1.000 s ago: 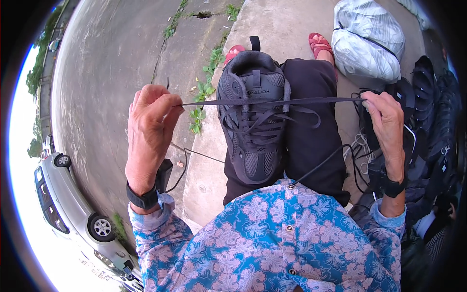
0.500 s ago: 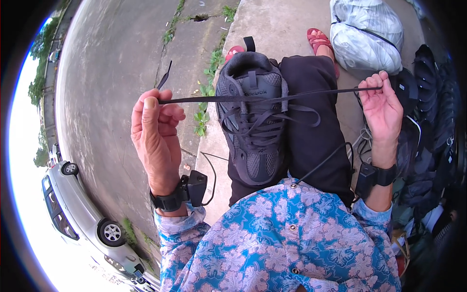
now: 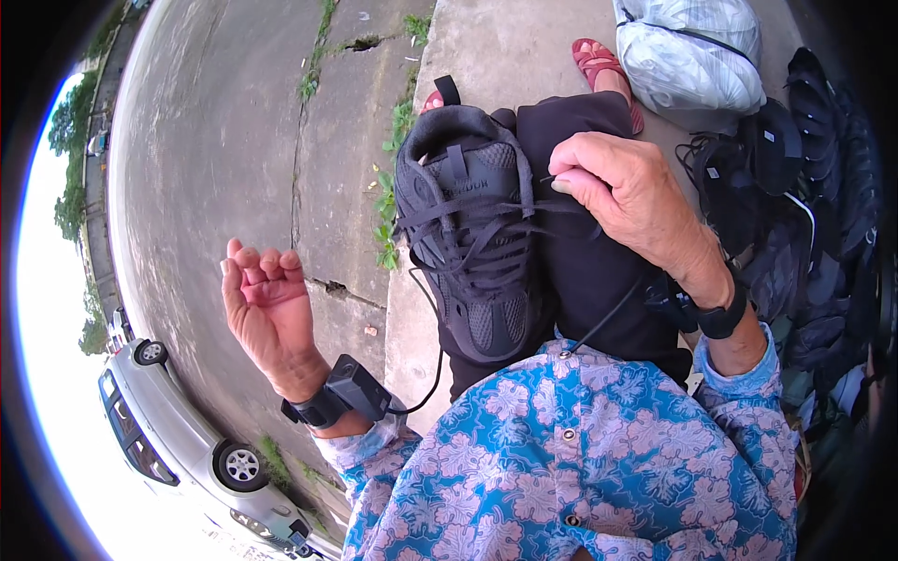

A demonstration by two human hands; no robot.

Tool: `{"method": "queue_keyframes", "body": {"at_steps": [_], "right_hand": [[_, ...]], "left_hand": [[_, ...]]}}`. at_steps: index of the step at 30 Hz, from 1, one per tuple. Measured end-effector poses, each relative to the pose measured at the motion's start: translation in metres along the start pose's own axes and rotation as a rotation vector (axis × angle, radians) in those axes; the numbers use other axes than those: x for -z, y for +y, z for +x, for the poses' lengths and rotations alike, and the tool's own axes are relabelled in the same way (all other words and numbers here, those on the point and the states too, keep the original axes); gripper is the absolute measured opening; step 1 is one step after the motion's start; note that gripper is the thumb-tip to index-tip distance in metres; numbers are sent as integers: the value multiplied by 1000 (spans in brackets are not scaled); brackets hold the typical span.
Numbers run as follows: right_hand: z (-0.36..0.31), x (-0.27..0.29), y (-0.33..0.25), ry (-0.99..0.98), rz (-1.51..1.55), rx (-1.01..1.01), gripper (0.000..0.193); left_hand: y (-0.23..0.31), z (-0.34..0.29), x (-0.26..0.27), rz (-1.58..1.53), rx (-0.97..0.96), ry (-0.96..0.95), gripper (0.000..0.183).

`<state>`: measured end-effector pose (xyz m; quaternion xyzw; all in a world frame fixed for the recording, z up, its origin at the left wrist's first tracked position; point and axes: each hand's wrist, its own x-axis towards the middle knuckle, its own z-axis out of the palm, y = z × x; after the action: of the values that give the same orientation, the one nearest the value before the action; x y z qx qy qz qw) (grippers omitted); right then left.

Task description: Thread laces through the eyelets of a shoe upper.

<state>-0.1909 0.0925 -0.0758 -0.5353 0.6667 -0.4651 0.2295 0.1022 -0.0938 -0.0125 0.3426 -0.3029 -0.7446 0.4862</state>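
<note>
A dark grey sneaker (image 3: pixel 472 304) rests on my lap, its opening away from me and its toe towards me. Black shoelaces (image 3: pixel 482 252) criss-cross its front, with a strand lying across the tongue (image 3: pixel 477 178). To the right of the shoe, above my thigh, my right hand (image 3: pixel 636 201) is closed in a pinch on a shoelace end, of which only a short dark bit shows at the fingertips. Left of the shoe and apart from it, my left hand (image 3: pixel 271 318) is raised palm up, fingers loosely curled, with no lace seen in it.
Many dark shoes (image 3: pixel 814 215) are piled along the right side. A stuffed whitish plastic bag (image 3: pixel 692 70) stands at the far right, near a foot in a red sandal (image 3: pixel 608 75). A silver car (image 3: pixel 178 421) is parked at the left. Weeds (image 3: pixel 385 224) grow along the concrete edge.
The lace stretched between both hands is no longer taut; my left hand has let go and moved down and left. My right hand has come inward to the shoe, turning back-up.
</note>
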Motion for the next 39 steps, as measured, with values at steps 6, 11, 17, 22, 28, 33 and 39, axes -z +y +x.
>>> {"method": "queue_keyframes", "body": {"at_steps": [6, 11, 17, 22, 28, 33, 39], "right_hand": [[0, -11, -2, 68, -243, 210, 12], [2, -16, -2, 115, -296, 229, 15], [0, -16, 2, 91, -257, 220, 15], [1, -19, 2, 119, -328, 221, 14], [4, -22, -3, 93, -366, 261, 12], [8, -17, -6, 48, -339, 271, 11], [9, -21, -16, 35, -164, 126, 22]], "left_hand": [[-53, -11, 3, 614, 463, -37, 38], [-71, -12, 8, 788, 648, -114, 48], [-87, -7, 11, 748, 731, -86, 52], [-94, -10, 0, 494, 783, -131, 46], [-102, -16, -14, 279, 737, 106, 40], [-97, -1, 34, 0, 558, 13, 19], [-38, -1, -11, -276, 215, -38, 16]]}}
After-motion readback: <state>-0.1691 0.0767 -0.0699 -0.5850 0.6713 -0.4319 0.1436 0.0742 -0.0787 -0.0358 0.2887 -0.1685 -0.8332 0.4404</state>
